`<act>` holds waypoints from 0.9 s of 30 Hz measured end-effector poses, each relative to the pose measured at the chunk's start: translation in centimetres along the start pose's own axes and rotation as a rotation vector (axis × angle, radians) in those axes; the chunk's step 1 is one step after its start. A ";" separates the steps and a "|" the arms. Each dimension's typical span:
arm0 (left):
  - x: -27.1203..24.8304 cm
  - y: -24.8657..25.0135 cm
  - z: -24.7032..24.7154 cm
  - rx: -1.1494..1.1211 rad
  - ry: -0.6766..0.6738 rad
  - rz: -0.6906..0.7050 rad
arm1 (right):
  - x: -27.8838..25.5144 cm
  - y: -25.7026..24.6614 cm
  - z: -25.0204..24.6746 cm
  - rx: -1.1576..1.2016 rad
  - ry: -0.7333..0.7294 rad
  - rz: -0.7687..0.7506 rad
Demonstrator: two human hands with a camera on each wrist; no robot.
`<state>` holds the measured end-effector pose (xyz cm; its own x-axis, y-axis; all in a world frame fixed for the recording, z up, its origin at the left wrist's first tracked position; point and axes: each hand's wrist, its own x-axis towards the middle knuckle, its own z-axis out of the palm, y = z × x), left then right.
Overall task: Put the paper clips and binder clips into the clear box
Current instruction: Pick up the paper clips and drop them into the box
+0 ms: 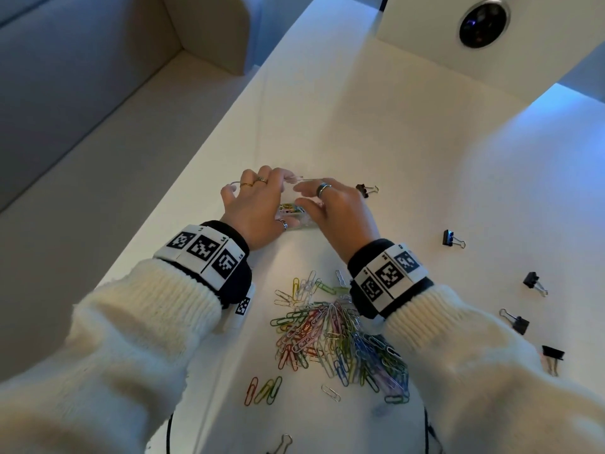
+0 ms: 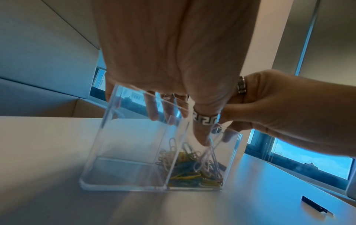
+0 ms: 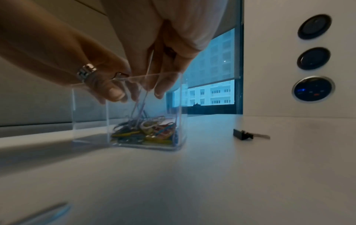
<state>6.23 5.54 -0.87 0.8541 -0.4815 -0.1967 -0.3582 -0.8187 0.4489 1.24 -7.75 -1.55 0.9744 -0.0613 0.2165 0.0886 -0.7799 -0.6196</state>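
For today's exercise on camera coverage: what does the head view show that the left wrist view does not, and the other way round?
Only the head view shows the heap of coloured paper clips left on the table, several black binder clips scattered to its right, and both marker wristbands.

Only the left wrist view shows the clear box from the side: a divider, one compartment holding paper clips in the box, the other bare.

Both show the left hand and right hand meeting over the box's open top.

Upright clear box (image 2: 125,152); seemingly part-filled
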 end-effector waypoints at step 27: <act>1.1 -0.1 -0.4 0.071 -0.017 0.017 | -12.0 1.2 -1.0 -0.412 -0.816 -0.165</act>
<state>7.33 5.24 -0.74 0.8415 -0.5001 -0.2042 -0.3989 -0.8301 0.3896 -10.58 -8.57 -4.09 0.8134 0.4056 -0.4169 0.3109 -0.9089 -0.2777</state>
